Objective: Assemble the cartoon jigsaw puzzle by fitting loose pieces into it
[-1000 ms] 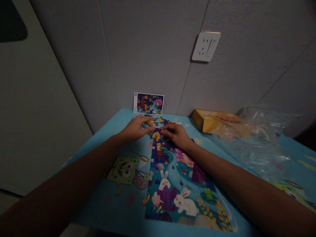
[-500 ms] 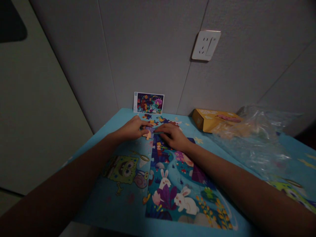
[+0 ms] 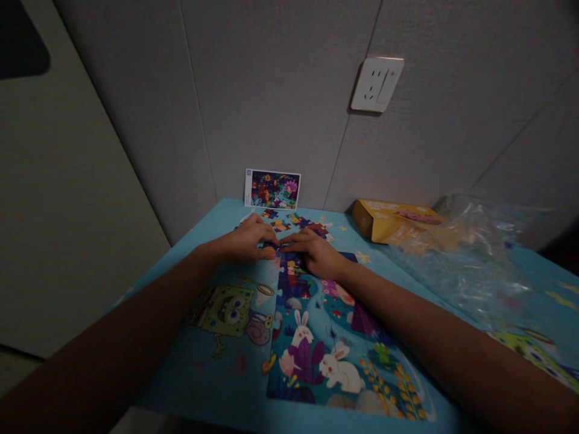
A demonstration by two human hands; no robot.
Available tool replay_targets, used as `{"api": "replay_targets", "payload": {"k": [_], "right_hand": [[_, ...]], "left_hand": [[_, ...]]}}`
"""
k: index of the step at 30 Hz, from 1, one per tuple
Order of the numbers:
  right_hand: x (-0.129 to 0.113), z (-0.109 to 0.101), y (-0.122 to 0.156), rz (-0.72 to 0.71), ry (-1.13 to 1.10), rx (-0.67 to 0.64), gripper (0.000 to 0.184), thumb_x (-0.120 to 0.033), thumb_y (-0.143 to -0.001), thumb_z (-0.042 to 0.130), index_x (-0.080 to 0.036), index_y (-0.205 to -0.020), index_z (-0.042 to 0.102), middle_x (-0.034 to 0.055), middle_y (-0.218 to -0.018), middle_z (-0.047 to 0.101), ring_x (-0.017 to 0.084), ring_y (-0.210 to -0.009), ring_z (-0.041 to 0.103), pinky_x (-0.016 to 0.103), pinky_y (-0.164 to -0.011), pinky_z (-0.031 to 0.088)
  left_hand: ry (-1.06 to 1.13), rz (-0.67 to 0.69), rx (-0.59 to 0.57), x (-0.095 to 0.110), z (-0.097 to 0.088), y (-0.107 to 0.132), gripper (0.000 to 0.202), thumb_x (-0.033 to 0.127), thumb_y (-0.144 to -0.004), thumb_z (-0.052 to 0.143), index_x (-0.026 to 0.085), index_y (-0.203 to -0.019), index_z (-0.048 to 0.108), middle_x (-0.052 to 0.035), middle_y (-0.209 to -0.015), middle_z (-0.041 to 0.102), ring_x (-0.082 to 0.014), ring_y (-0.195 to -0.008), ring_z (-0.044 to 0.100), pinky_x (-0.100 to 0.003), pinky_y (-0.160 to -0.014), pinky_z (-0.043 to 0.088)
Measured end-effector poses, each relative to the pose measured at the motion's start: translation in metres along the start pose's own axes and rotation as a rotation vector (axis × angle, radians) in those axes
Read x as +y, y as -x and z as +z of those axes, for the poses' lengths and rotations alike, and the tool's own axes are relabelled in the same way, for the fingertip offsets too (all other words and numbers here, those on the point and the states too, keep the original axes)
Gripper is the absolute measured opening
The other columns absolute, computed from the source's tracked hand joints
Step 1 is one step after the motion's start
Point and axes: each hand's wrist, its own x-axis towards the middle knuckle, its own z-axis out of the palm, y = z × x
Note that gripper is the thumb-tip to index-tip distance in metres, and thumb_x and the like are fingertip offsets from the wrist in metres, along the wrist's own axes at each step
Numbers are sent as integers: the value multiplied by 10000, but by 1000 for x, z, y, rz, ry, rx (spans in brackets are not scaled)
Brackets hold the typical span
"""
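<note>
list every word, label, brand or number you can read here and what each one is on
No text can be read with certainty.
Picture card: small blue corner mark and faint marks down its left border, too small to read.
Yellow box: pale markings on top, too blurred to read.
Wall socket: tiny mark on its switch, too small to read.
Assembled puzzle: pictures, no lettering visible.

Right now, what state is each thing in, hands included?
Left hand: fingers bent at the puzzle's far left corner; grip partly hidden.
Right hand: palm down over the puzzle's far end.
Puzzle: flat, partly joined, left edge unfinished.
Other pieces: apart from the puzzle, beyond the hands.
Picture card: propped upright.
Yellow box: lying flat.
Plastic bag: crumpled.
Socket: nothing plugged in.
</note>
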Motion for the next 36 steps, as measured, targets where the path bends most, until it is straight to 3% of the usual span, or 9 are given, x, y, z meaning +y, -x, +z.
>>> {"api": "replay_targets", "payload": {"k": [6,14,23,28,32,36], "right_hand": [[-4,-1,1,78,-24,55,606,43,-625,432,-144,-1164,634,93,-1086,686,238,-988,546,390,-882,429],[-5,0,0,66,-5,35,586,44,-610,432,-157,-1112,657,76,-1045,706,238,-930,535,375,-841,406],[-6,-1,-1,62,20,16,540,43,-611,443,-158,-1071,642,70,-1039,697,235,-918,529,372,-843,393],[-8,-2,0,64,-26,56,636,46,-610,443,-168,-1199,547,91,-1131,640,245,-1006,513,378,-870,400],[-7,-2,-2,-15,12,-38,586,60,-599,447,-195,-1091,638,71,-1130,623,235,-1012,516,384,-904,364],[-7,-1,-2,-7,26,-32,609,75,-580,434,-183,-1081,667,77,-1102,619,229,-996,512,378,-889,368]], "left_hand": [[29,36,6,-2,1,-1,227,375,-797,682,250,-963,774,-30,-1124,698,-261,-1064,432,-396,-984,330],[40,38,19,5,4,-1,167,323,-814,649,258,-859,795,-28,-1136,679,-262,-1058,436,-396,-963,334],[31,-16,10,8,4,-4,136,333,-777,685,266,-827,793,-19,-1094,700,-261,-1039,444,-392,-937,338],[-5,-40,17,8,4,-3,175,306,-816,619,249,-810,784,-26,-1048,722,-271,-1031,437,-412,-928,346],[-70,-136,153,-4,3,-1,275,290,-876,505,235,-915,772,-44,-973,737,-286,-1073,450,-449,-954,354],[-175,-398,307,-18,-1,3,394,382,-864,499,200,-1145,706,-100,-1199,663,-316,-1144,480,-476,-995,359]]}}
